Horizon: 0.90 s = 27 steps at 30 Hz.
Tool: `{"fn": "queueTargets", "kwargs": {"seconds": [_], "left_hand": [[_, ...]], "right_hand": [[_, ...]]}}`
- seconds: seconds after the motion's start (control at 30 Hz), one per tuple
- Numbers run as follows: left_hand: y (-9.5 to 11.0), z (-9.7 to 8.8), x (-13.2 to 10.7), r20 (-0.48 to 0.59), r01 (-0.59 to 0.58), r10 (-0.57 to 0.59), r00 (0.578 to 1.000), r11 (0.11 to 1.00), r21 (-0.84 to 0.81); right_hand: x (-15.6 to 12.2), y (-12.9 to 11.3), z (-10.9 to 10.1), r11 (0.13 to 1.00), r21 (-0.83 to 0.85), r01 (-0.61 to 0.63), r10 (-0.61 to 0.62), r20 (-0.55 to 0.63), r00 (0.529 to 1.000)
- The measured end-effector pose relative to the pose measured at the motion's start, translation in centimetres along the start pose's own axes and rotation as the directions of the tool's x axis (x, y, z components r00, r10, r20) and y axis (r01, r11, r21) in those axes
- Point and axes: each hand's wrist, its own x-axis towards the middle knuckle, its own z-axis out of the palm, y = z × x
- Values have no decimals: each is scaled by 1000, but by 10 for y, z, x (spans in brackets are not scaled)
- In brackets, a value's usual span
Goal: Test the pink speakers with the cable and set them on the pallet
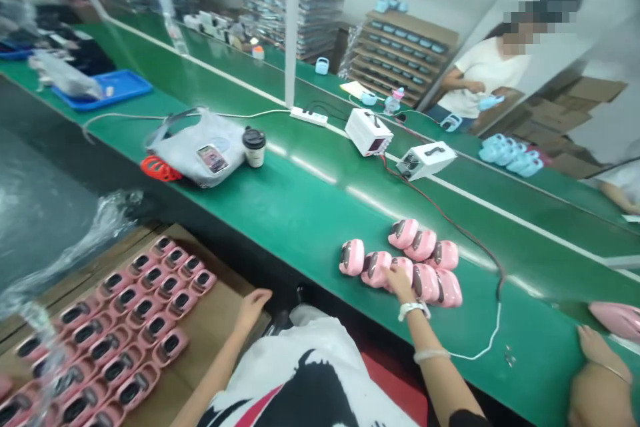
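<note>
My right hand (399, 280) rests on a pink plastic device (405, 269) with a dark front, its fingers curled over the casing. Around it, several more pink devices (426, 281) stand close together in two rough rows on the green table. My left hand (257, 300) hangs beside the table edge, over the cardboard sheet (220, 320), with nothing visible in it and its fingers loosely extended. To its left, many pink devices (143, 309) with dark oval panels lie in rows on that cardboard, partly under clear plastic film.
Along the green table (300, 213) are a grey bag (193, 147) with a phone on it, a lidded cup (255, 147), two white power supplies (369, 131) and a cable. Another person's arm (603, 373) is at right. A person (493, 73) stands across the table.
</note>
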Motion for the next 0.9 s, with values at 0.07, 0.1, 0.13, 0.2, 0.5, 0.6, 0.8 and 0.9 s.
{"fn": "queueTargets", "kwargs": {"seconds": [0.07,0.1,0.13,0.2,0.5,0.6,0.8,0.9], "left_hand": [[44,43,38,157,-100,91,983,994,53],[67,68,55,224,-153,132,966,985,81],[88,92,68,273,-196,159,949,974,115],[123,133,87,329,-237,160,931,949,207],[187,171,136,391,-259,89,916,877,406],[220,181,172,388,-268,109,915,885,382],[254,217,236,368,-199,85,926,939,282],[257,224,248,352,-133,57,934,971,196]], "right_hand": [[8,-6,11,999,-12,42,-41,43,998],[12,-10,15,998,-9,64,-63,70,996],[16,-14,17,996,0,88,-88,97,991],[27,-24,14,991,30,132,-135,148,980],[125,-66,-41,969,189,159,-188,149,971],[147,-68,-39,966,228,120,-153,135,979],[149,-61,-38,943,330,30,-98,190,977],[128,-43,-67,917,395,45,-103,128,986]]}}
